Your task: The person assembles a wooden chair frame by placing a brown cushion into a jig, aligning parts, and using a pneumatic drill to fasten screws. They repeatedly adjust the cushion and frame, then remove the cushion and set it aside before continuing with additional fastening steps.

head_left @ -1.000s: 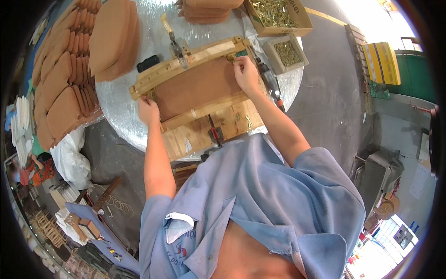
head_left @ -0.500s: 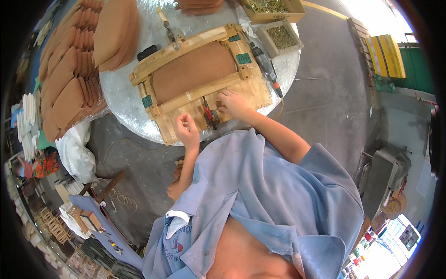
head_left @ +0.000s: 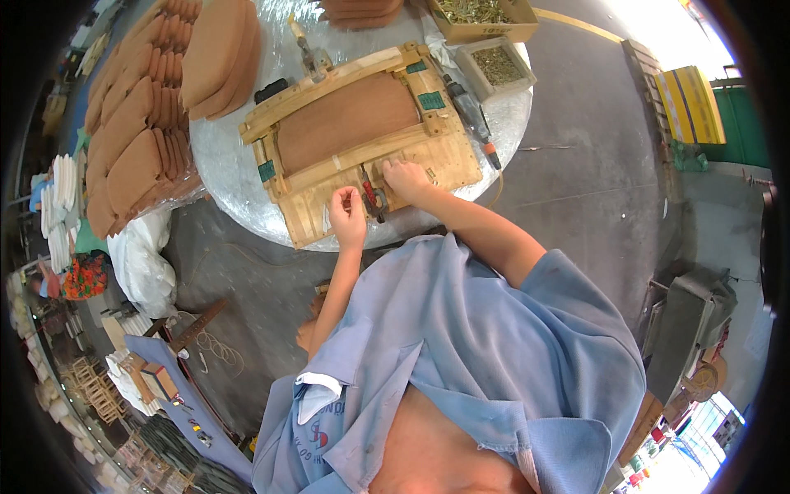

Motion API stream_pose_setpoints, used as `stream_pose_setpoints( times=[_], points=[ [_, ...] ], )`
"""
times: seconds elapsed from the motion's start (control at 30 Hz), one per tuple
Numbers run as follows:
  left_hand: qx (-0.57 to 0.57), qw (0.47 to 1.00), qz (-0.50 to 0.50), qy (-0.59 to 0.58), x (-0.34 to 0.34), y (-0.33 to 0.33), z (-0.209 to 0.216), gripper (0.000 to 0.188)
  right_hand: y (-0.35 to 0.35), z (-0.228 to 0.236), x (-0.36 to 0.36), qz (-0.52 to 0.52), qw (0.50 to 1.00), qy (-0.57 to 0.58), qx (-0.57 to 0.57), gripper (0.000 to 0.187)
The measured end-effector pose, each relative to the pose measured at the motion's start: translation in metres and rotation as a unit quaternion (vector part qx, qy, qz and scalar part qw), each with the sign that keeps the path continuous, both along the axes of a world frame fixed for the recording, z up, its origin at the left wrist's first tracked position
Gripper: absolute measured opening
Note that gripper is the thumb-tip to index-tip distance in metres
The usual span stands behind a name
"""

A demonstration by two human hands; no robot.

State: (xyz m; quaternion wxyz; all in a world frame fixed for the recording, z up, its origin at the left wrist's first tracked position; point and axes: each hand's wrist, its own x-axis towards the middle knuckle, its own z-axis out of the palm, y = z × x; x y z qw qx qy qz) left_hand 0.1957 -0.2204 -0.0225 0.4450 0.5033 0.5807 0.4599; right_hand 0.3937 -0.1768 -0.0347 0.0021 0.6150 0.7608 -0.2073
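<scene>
A wooden jig (head_left: pixel 333 183) holds a brown padded cushion panel (head_left: pixel 350 122) inside its frame. On the near edge of the jig sits a toggle clamp with a red handle (head_left: pixel 372 198). My left hand (head_left: pixel 348 217) hovers just left of this clamp, its fingertips pinched together; whatever they hold is too small to make out. Right of the clamp, over the jig's board, my right hand (head_left: pixel 405 178) has its fingers curled inward, hiding anything in them. A few small bits (head_left: pixel 431 174) lie on the board beside it. A second toggle clamp (head_left: pixel 311 62) stands at the jig's far side.
Right of the jig lies a dark power tool with an orange tip (head_left: pixel 471 111). Beyond it are a tray of small metal pieces (head_left: pixel 496 66) and a cardboard box (head_left: pixel 485 31). Stacks of brown cushions (head_left: pixel 136 123) fill the left. The round table (head_left: pixel 226 177) is wrapped in plastic.
My left hand has risen and moved right, toward the red-handled clamp. My right hand has shifted slightly on the board, its fingers more curled, uncovering the small bits beside it.
</scene>
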Motion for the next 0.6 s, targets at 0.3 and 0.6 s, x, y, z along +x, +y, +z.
stream_pose_setpoints(
  times=[0.3, 0.6],
  points=[
    [-0.113, 0.987, 0.024, -0.109, 0.034, 0.017, 0.017, 0.012, -0.007, -0.012, 0.01, -0.055, 0.994, 0.09, 0.04, 0.025],
    [-0.247, 0.85, -0.008, -0.465, 0.046, 0.039, 0.042, 0.052, -0.026, 0.085, 0.012, -0.092, 0.927, 0.336, 0.139, 0.027]
  ],
)
